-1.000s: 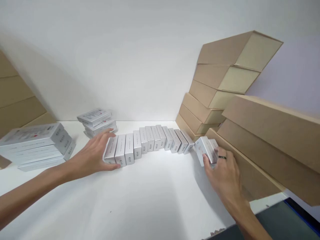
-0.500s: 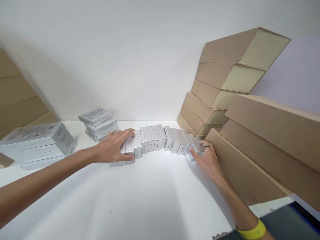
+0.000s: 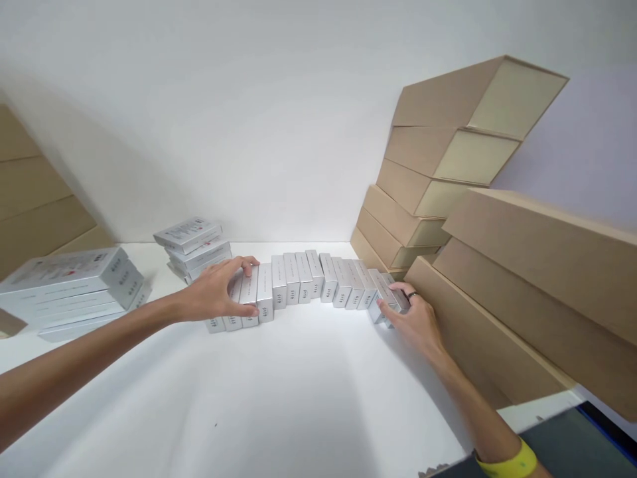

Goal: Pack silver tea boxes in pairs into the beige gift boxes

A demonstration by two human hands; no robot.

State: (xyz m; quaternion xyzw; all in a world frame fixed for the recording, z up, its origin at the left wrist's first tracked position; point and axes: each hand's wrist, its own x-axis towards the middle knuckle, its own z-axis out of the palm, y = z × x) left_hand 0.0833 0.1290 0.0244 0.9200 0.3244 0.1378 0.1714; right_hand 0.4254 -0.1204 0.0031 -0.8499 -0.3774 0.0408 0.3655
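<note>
A curved row of small silver-white cartons stands on edge across the white table, with narrow gaps between some of them. My left hand reaches over the row's left end. Its thumb is at the near side and its fingers lie across the far top edges, spanning several cartons. At the opposite end, my right hand clasps the last cartons, thumb in front and fingers behind. Those end cartons lean a little and are partly covered by the hand.
Two stacks of similar cartons, a near one and a farther one, lie at left. Tall piles of brown cardboard boxes line the right, with more brown boxes at far left. A dark-screened device occupies the lower right corner.
My left hand has shifted slightly left along the row, and more of the left-end cartons' fronts shows. At the right end, the cartons under my right hand have shifted a little. The view moved slightly.
</note>
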